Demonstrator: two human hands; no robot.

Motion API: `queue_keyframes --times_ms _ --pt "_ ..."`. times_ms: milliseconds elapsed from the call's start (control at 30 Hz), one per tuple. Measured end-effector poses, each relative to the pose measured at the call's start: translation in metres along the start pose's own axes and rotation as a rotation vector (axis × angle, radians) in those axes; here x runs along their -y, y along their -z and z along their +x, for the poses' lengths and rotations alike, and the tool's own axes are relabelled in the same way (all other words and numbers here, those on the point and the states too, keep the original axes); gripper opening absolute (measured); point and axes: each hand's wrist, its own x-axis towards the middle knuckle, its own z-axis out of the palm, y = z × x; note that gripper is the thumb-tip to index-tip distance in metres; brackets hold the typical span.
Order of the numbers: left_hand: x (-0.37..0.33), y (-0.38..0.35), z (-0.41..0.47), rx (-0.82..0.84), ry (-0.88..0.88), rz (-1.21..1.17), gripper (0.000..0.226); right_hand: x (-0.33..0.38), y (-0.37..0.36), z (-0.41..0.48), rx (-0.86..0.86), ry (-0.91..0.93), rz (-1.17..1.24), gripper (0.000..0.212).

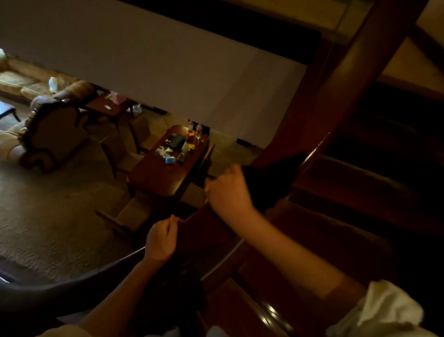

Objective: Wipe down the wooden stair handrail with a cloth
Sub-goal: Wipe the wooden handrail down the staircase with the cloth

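handrail (327, 118): reddish polished wood, slanted up and away past both grips
cloth (270, 180): dark, bunched, laid on the handrail's top just beyond the right grip (228, 193)
right grip: closed round the near end of the cloth, which is pressed onto the handrail
left grip (161, 239): fingers curled, fingertips hooked on the handrail's outer edge, below and nearer than the right grip
sleeve (389, 330): pale, pushed up the right forearm
steps (375, 187): dark wood, seen to the right of the right grip
counter (166, 179): seen on the floor below, left of the right grip; bottles (194, 131) and small clutter are carried at its far end
armchair (55, 132): set on carpet, well left of the counter
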Motion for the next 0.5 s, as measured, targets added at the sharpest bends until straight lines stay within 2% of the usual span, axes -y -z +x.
queue_keyframes --times_ms 100,200,233,267,333,433,500 --pt "0.002 -0.002 0.000 0.023 0.019 -0.005 0.036 0.035 -0.002 -0.004 0.029 0.068 -0.002 0.032" --pt "-0.003 0.005 0.004 0.099 0.075 0.008 0.039 0.001 -0.005 -0.014 -0.095 -0.021 0.311 0.041" --pt "-0.008 0.008 0.007 0.149 0.080 0.015 0.039 -0.023 -0.008 -0.018 -0.213 -0.072 0.325 0.037" --pt "-0.017 0.010 0.009 0.211 0.073 0.001 0.040 -0.051 -0.014 -0.019 -0.402 -0.139 0.313 0.030" --pt "-0.039 0.009 0.012 0.288 0.050 -0.068 0.041 -0.114 -0.026 -0.022 -0.740 -0.356 0.309 0.024" --pt "-0.083 -0.005 0.017 0.357 -0.036 -0.149 0.053 -0.170 -0.036 -0.022 -0.923 -0.617 0.450 0.028" --pt "-0.113 -0.015 0.021 0.398 -0.112 -0.127 0.064 -0.160 -0.042 -0.020 -1.021 -0.753 0.611 0.028"
